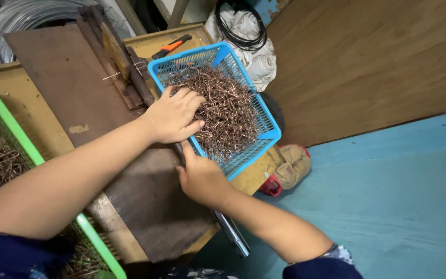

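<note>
While our left hand (174, 114) reaches into the blue plastic mesh basket (264, 138), its fingers curl loosely over the heap of bent copper-coloured wire hooks (228, 111) filling it. Our right hand (202, 178) presses against the basket's near wall; we cannot tell how its fingers lie. The basket sits on a dark brown board (68, 77), with a green plastic basket (6, 119) well apart at the left.

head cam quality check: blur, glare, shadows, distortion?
Head view: both hands and the copper hooks in the blue basket are sharp; soft even light, faint shadows; mild glare on the metal bar; slight wide-angle stretch at the edges.
</note>
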